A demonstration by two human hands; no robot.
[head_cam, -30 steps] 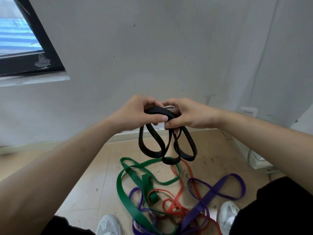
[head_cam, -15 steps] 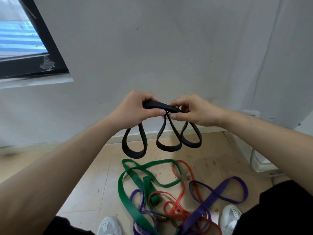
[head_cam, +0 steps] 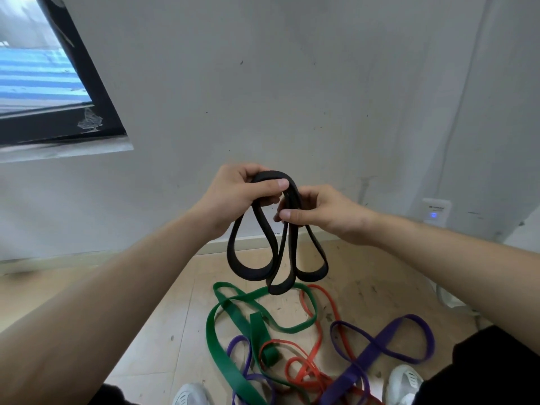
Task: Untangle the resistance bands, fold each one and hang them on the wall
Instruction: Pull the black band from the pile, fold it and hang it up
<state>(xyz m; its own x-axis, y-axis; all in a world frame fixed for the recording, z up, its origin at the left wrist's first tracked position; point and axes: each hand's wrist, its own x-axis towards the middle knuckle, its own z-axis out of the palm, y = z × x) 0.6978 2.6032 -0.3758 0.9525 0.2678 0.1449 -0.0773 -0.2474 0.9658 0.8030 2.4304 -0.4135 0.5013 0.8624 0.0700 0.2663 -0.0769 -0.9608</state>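
- Facing grey wall (head_cam: pixel 292 83).
- Clutching black band (head_cam: pixel 248 268) by its top in left grip (head_cam: pixel 242 194), pinching its strands in right grip (head_cam: pixel 324 214).
- Gathering loops, spread wider a moment ago, into one fold.
- Leaving other bands (head_cam: pixel 257 331) tangled on floor (head_cam: pixel 163 331).

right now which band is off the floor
The black band, gripped in hanging loops by the left hand and right hand; the green band, red band and purple band lie tangled on the floor.
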